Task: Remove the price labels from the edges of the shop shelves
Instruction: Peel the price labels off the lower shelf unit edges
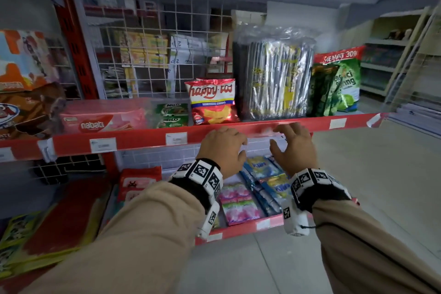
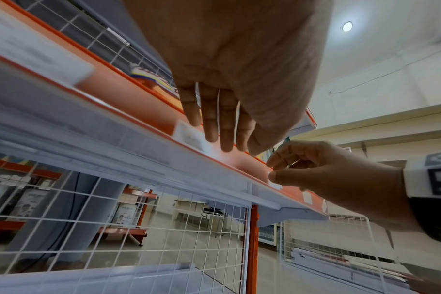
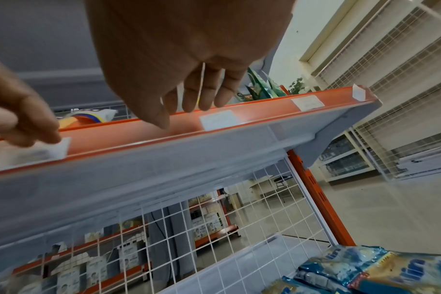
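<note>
**Both hands at the red edge strip of the middle shelf**

The person stands at a shop shelf unit, both forearms in tan sleeves, marker bands on the wrists. The left hand (image 1: pixel 223 148) is at the red edge strip (image 1: pixel 143 139) of the middle shelf, fingers extended and close together, tips reaching a price label (image 2: pixel 189 136) on the strip; whether they press it or only hover over it cannot be told. The right hand (image 1: pixel 294 144) is just beside it, thumb and curled fingers drawn toward one another at the strip. From the left wrist view the right thumb tip sits on a small white label (image 2: pixel 274 184); whether that label is actually pinched cannot be told.

More labels are on the same strip: two to the left of the hands (image 1: pixel 103 145) (image 1: pixel 176 138), one to the right (image 1: pixel 338 123), and a tape patch at the strip's right end (image 1: pixel 373 120).

Contents of the middle shelf, left to right: a pink Nabati wafer pack (image 1: pixel 95 122) lying flat, Milo cartons (image 1: pixel 173 114), a red Happy Tos chip bag (image 1: pixel 212 100) upright, a clear bag of silver sachets (image 1: pixel 274 74) upright, and a green snack bag (image 1: pixel 338 83).

The lower shelf holds blue packets (image 1: pixel 265 172) and pink packets (image 1: pixel 238 203) lying flat behind its own red edge (image 1: pixel 241 229), which carries labels too.
</note>
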Demonstrator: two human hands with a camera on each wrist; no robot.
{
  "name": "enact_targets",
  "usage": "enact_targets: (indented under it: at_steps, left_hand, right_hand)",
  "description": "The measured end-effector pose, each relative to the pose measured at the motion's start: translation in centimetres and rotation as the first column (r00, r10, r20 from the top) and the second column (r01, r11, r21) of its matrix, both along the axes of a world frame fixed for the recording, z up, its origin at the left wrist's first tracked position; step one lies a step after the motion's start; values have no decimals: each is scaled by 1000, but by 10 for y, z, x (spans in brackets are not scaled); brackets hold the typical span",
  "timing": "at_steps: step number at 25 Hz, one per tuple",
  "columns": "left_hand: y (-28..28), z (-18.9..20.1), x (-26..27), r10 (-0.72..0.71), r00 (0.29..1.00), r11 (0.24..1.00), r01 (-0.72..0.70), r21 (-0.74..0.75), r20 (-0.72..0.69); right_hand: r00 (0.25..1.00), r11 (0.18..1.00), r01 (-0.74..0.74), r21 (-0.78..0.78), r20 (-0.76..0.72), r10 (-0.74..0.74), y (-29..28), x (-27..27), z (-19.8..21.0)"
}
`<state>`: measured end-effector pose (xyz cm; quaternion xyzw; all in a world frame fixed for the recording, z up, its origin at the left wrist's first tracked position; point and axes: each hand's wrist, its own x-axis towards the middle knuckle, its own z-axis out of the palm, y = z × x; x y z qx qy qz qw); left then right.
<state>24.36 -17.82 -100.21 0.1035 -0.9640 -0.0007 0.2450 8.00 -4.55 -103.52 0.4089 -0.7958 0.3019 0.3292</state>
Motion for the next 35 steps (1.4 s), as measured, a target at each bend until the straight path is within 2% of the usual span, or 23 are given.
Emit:
enact_targets:
  at_steps: [4, 7, 11, 15, 19, 23, 35]
  left_hand:
    - [25, 2, -54, 82, 993, 992, -90, -87, -90]
    - [42, 0, -87, 183, 977, 976, -194, -100, -109]
    - [55, -4, -112, 291, 945, 946, -308, -106, -151]
    - [63, -15, -124, 383, 896, 904, -413, -106, -225]
    - [64, -23, -130, 381, 866, 890, -439, -127, -323]
    - [63, -28, -128, 378, 864, 865, -457, -206, -331]
    - [60, -23, -131, 220, 893, 911, -332, -245, -393]
  right_hand:
    - [998, 998, -43, -39, -53, 41, 19, -48, -7]
    - [986, 994, -108, -8, -131, 106, 24, -75, -7]
    - [974, 991, -122, 56, -185, 131, 24, -88, -8]
    - [975, 991, -135, 1, -177, 133, 21, -92, -7]
    - [984, 990, -137, -33, -116, 132, 13, -94, 3]
    - [979, 987, -163, -10, -127, 160, 9, -104, 12]
    - [940, 945, -325, 18, -104, 325, 19, -106, 9]
